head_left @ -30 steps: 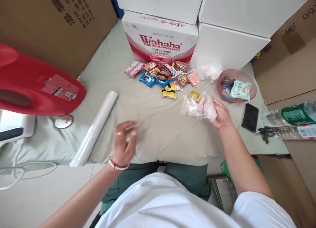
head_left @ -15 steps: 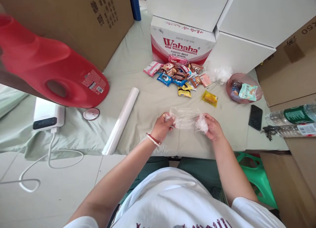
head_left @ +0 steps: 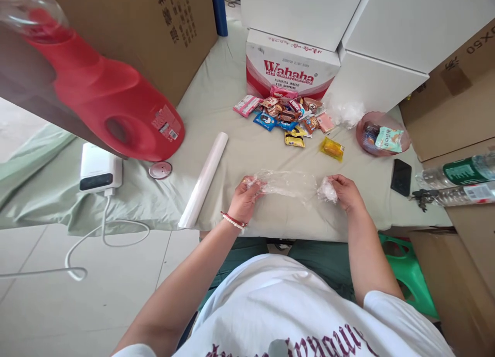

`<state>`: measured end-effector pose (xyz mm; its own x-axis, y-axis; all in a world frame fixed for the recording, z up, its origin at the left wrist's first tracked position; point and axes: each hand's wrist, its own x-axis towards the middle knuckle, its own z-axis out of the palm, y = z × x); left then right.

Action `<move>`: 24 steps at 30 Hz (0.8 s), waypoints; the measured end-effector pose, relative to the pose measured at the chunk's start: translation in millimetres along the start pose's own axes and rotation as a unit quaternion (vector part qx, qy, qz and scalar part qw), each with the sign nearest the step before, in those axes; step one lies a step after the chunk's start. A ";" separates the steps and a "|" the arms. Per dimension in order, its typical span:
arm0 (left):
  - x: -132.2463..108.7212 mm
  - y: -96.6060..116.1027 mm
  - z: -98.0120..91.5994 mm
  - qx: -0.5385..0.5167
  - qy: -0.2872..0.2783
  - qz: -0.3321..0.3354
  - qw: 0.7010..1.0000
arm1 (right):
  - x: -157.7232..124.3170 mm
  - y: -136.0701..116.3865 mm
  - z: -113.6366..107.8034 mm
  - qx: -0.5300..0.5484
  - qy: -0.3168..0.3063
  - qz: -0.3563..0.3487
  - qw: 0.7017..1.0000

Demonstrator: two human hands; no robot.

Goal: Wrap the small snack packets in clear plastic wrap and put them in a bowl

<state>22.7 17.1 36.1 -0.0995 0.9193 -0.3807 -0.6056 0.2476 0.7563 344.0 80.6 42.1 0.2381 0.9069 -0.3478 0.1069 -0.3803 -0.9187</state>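
Observation:
A clear plastic bag (head_left: 288,183) is stretched between both my hands, just above the pale green cloth. My left hand (head_left: 244,199) pinches its left end, and my right hand (head_left: 346,193) grips the bunched right end. A yellow snack packet (head_left: 331,148) lies on the cloth just beyond the bag. Further back is a pile of several wrapped snacks (head_left: 288,115). A white roll of plastic film (head_left: 204,179) lies to the left of my left hand.
A pink bowl (head_left: 402,143) with snacks sits at the right, a black phone (head_left: 400,177) and keys beside it. A Wahaha carton (head_left: 290,73), white boxes and cardboard boxes stand behind. A big red jug (head_left: 100,101), a white power bank (head_left: 99,167) and a cable lie left.
My left hand came up and took the bag's left end. Both hands pulled the bag wide between them. The yellow packet that was inside the crumpled plastic now lies on the cloth.

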 end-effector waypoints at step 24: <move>6.7 25.0 -21.1 0.083 -0.052 -0.077 0.992 | -33.4 -1.6 1.8 0.128 -0.092 0.082 0.984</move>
<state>-9.8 22.9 41.2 0.0710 0.8912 -0.4480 -0.4674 0.4265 0.7744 334.2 51.3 54.8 0.0505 0.8634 -0.5020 -0.1717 -0.4876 -0.8560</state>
